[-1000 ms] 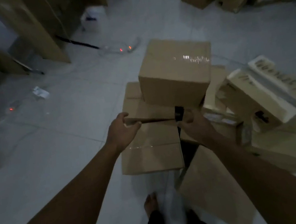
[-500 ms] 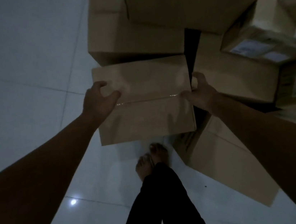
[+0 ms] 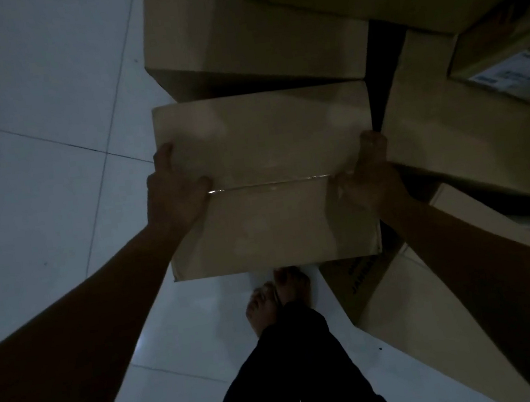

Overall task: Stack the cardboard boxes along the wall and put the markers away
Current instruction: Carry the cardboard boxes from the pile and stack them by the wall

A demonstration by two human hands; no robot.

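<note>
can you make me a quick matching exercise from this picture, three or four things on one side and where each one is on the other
Things:
1. left hand
2. right hand
3. brown cardboard box with a white shipping label
4. person's bare feet

Places:
a. grips the right edge of the tape-sealed brown cardboard box
b. on the pale tiled floor below the held box
c. upper right of the view
d. grips the left edge of the held box

Pairs: 1-d, 2-a, 3-c, 4-b
</note>
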